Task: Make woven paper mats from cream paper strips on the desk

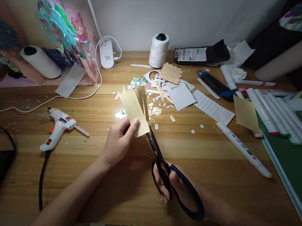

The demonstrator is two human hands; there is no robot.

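With a narrow grip of thumb against fingers, our left hand holds the pale yellow card above the bench. Our right hand grips the black scissors, blades at the card's lower edge. We cannot tell what the black packet near the wall contains.

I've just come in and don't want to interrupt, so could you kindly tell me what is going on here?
A person's left hand pinches pale yellow card, while the right hand holds black scissors, their blades at the card's lower edge. Paper scraps lie beyond on the wooden table, and a glue gun rests to the left.
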